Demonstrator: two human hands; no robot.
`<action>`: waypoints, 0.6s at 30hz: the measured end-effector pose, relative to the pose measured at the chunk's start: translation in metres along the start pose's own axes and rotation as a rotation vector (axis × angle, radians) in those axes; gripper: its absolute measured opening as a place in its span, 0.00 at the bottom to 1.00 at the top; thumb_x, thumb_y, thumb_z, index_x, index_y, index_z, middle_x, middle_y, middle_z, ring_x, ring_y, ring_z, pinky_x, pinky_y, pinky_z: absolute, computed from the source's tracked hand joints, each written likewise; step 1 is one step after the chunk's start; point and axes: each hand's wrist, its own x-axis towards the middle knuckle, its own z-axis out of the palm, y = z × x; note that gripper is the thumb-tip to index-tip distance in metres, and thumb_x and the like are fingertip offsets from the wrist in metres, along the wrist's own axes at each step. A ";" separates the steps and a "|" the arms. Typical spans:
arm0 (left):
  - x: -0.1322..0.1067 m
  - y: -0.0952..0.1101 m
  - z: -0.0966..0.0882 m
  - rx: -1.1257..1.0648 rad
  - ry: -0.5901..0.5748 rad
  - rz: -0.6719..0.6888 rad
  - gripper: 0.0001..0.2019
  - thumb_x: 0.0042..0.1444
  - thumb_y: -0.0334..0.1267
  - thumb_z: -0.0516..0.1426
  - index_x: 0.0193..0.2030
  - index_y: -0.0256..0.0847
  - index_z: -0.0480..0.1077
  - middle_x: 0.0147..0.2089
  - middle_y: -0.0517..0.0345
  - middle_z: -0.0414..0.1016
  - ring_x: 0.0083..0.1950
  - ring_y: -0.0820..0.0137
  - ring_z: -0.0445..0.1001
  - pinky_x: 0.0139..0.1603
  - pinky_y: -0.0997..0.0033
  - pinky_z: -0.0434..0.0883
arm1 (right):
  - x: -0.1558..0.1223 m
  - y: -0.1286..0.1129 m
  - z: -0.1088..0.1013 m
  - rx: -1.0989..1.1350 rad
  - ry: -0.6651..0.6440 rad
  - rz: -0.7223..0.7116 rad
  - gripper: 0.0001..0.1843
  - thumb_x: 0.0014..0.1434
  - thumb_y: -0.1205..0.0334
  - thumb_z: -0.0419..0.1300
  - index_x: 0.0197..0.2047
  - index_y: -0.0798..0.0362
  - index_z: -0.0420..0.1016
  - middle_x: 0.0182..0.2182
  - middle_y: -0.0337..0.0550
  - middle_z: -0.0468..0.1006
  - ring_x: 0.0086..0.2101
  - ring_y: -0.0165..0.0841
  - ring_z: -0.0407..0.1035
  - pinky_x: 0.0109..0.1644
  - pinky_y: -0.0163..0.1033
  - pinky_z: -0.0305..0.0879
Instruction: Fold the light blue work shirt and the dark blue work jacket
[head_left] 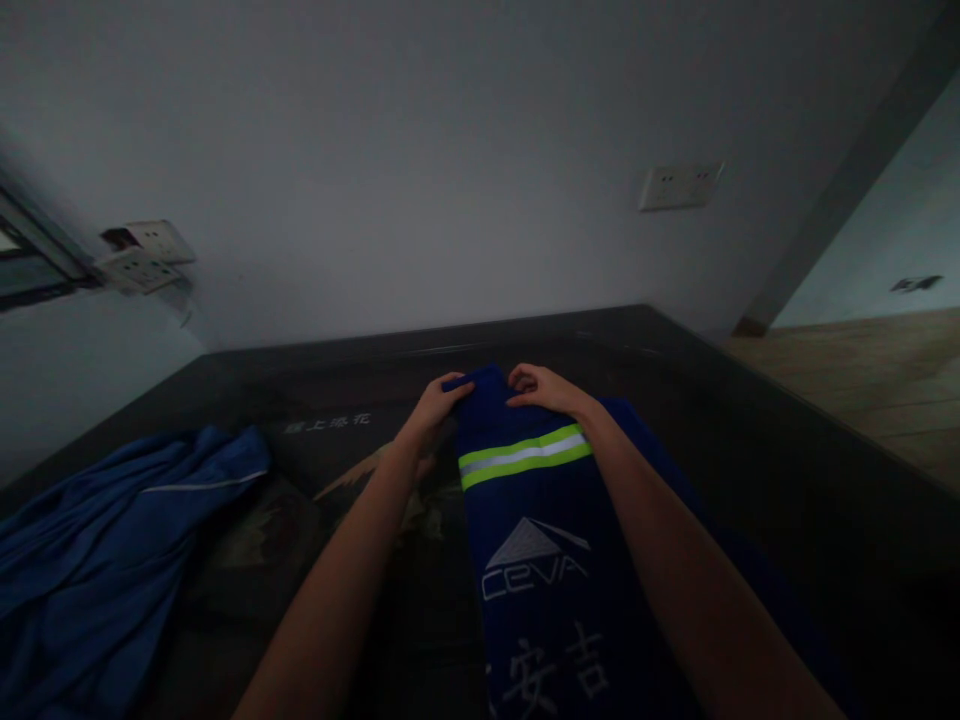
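A dark blue work garment (547, 560) with a yellow and silver reflective stripe and white "CEVA" lettering lies lengthwise on a dark surface (787, 470) in front of me. My left hand (433, 405) pinches the garment's far left corner with closed fingers. My right hand (541, 387) grips the far edge just to the right, fingers curled over the cloth. Both forearms stretch forward along the garment's sides.
A second, lighter blue garment (112, 540) lies crumpled at the left on the same dark surface. A pale wall behind carries a socket plate (679, 186) and more sockets (142, 255) at the left. Wooden floor (870, 380) shows at the right.
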 end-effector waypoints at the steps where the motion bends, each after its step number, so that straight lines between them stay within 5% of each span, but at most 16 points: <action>1: -0.002 0.009 -0.005 0.087 -0.059 0.025 0.17 0.37 0.40 0.67 0.35 0.37 0.72 0.29 0.58 0.75 0.31 0.71 0.73 0.33 0.74 0.69 | 0.000 -0.001 -0.001 -0.011 -0.014 -0.021 0.22 0.41 0.54 0.69 0.37 0.53 0.67 0.26 0.34 0.70 0.28 0.29 0.65 0.33 0.35 0.60; 6: -0.012 0.041 -0.011 0.321 -0.219 0.241 0.29 0.40 0.34 0.66 0.53 0.45 0.67 0.47 0.50 0.76 0.44 0.65 0.74 0.44 0.68 0.70 | 0.000 -0.015 -0.001 -0.116 -0.040 -0.106 0.19 0.42 0.60 0.68 0.38 0.53 0.69 0.25 0.33 0.67 0.28 0.29 0.62 0.34 0.35 0.59; 11: -0.014 0.040 -0.001 0.584 -0.307 0.445 0.19 0.44 0.37 0.63 0.46 0.46 0.74 0.44 0.54 0.77 0.44 0.65 0.74 0.44 0.70 0.69 | -0.003 -0.030 -0.002 -0.173 -0.090 -0.100 0.18 0.44 0.62 0.67 0.40 0.53 0.72 0.26 0.35 0.69 0.29 0.30 0.64 0.34 0.35 0.60; 18: -0.015 0.036 0.000 0.667 -0.379 0.486 0.16 0.50 0.38 0.59 0.48 0.45 0.71 0.45 0.55 0.75 0.44 0.66 0.73 0.43 0.71 0.68 | -0.006 -0.034 -0.008 -0.168 -0.104 -0.032 0.15 0.43 0.62 0.67 0.37 0.54 0.75 0.28 0.39 0.75 0.31 0.32 0.69 0.35 0.37 0.63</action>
